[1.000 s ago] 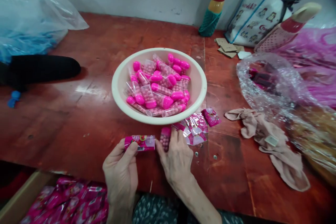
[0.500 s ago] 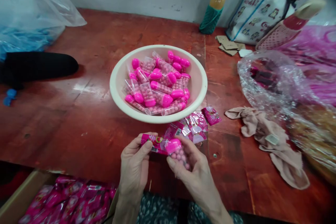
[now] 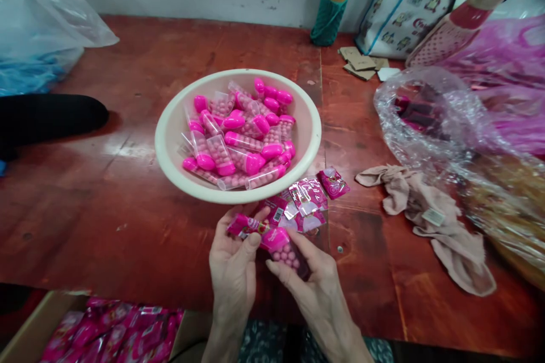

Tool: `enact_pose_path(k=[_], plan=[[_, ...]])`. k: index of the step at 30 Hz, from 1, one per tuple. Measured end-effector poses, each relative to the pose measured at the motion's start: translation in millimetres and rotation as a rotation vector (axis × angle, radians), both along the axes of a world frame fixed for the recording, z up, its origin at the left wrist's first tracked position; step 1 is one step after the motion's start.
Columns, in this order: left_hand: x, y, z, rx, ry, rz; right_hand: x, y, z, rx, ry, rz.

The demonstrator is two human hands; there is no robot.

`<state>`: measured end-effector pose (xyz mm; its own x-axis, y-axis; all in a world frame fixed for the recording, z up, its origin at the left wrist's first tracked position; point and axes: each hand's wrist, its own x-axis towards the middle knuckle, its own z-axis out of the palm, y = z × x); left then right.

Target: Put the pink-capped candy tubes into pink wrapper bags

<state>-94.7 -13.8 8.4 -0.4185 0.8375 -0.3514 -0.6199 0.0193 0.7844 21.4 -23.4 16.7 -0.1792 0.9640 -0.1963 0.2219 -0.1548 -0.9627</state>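
Between finger and thumb of my left hand [image 3: 234, 272] is a glossy printed pink wrapper sleeve [image 3: 243, 225]. My right hand [image 3: 321, 286] grips a clear candy tube [image 3: 287, 254] full of round pink candies, its rounded pink cap pointing left. Cap and sleeve end meet between the hands; how far the cap is inside I cannot tell. Just beyond them stands a cream plastic bowl [image 3: 164, 150] holding many similar capped tubes [image 3: 219, 153]. Flat printed wrappers [image 3: 306, 198] lie in a loose pile right of my left hand, by the bowl's rim.
At lower left a cardboard box [image 3: 29, 323] holds wrapped pink packs [image 3: 114, 329]. A beige cloth [image 3: 419, 204] and a clear plastic bag [image 3: 426, 119] lie on the right. A bottle [image 3: 330, 11] and a printed bag [image 3: 409, 5] stand by the wall. A black object [image 3: 51, 116] juts in from the left.
The view has shifted, so the bowl and table things sit further left. My left hand has come closer to my right, and the sleeve now slants down toward the tube's cap.
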Motion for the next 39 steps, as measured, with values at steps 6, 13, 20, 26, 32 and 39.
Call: enact_pose_path(k=[6, 13, 20, 26, 32, 39], plan=[[7.4, 0.5, -8.9, -0.077, -0.129, -0.078, 5.3, -9.9, -7.1, 0.274, -0.174, 0.021], [16.2, -3.3, -12.8, -0.172, -0.186, -0.071, 8.9, -11.8, -9.5, 0.505, -0.406, 0.0], [26.0, -1.2, -13.1, -0.158, -0.209, -0.141, 20.9, -11.3, -5.0, 0.183, -0.082, -0.003], [29.7, -1.9, -11.7, -0.148, -0.172, -0.181, 26.4, -10.1, -5.8, 0.16, -0.05, -0.067], [29.2, -6.3, -9.0, -0.179, -0.201, -0.241, 29.0, -13.5, -15.9, 0.386, -0.241, -0.032], [35.2, -4.5, -13.3, -0.162, -0.333, -0.297, 38.4, -9.0, -12.6, 0.111, -0.022, 0.009]])
